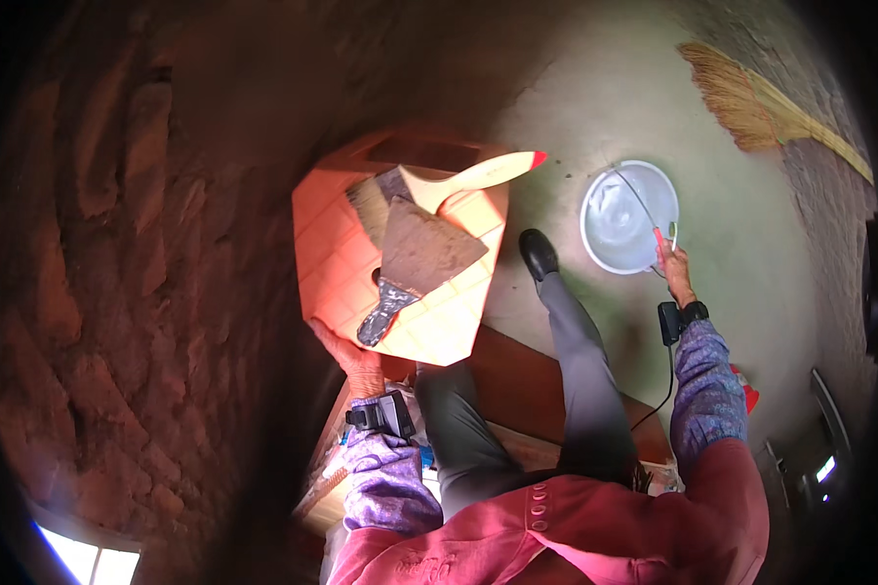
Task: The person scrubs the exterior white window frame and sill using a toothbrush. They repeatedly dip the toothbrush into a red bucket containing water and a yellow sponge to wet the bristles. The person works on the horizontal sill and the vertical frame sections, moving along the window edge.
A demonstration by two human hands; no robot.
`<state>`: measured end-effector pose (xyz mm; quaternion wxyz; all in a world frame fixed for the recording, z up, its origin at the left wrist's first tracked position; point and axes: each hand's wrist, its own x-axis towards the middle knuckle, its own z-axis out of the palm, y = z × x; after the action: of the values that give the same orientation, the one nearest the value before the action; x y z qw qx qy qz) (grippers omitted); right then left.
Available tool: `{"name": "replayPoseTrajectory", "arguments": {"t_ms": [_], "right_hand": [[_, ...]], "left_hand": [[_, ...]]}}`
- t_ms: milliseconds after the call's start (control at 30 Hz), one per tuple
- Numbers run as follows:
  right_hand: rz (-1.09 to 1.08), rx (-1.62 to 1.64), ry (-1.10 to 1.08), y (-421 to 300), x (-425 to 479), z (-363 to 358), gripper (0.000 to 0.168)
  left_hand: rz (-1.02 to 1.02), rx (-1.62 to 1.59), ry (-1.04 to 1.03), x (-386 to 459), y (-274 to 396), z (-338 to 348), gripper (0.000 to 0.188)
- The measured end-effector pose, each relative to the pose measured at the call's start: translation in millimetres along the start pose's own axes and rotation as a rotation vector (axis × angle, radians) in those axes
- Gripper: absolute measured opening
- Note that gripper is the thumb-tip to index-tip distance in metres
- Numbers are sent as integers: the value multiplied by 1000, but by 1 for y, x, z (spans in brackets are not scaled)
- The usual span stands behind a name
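Observation:
My left hand (347, 358) is at the near left edge of an orange plastic stool (329, 256), with its fingertips partly hidden at the rim. On the stool's top lie a wide flat paintbrush (475, 174) with a pale, red-tipped handle and a putty knife (432, 245) with a stained blade and a worn black handle. The knife's blade overlaps the brush. To the right, my right hand (674, 270) grips a thin metal rod tool with a red handle (658, 235). Its rod reaches across a white plastic bucket (593, 241) holding what looks like clear liquid.
A straw broom (768, 110) leans by the wall at the upper right. Rough stone wall (117, 292) fills the left. My shoe (538, 254) stands on the floor between stool and bucket. A wooden piece (519, 373) lies under my legs, and a cable (666, 387) hangs from my right wrist.

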<state>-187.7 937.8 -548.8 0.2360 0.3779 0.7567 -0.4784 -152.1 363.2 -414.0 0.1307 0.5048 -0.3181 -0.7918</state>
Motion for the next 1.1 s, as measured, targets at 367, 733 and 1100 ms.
{"name": "replayPoseTrajectory", "arguments": {"t_ms": [367, 733, 1100], "right_hand": [[123, 626, -513, -160, -129, 193, 33], [-632, -220, -197, -174, -173, 180, 20], [-551, 451, -403, -259, -89, 115, 34]], "left_hand": [[47, -163, -48, -14, -6, 10, 69], [-4, -92, -400, -12, 24, 69, 66], [-40, -249, -556, 62, -43, 215, 56]]}}
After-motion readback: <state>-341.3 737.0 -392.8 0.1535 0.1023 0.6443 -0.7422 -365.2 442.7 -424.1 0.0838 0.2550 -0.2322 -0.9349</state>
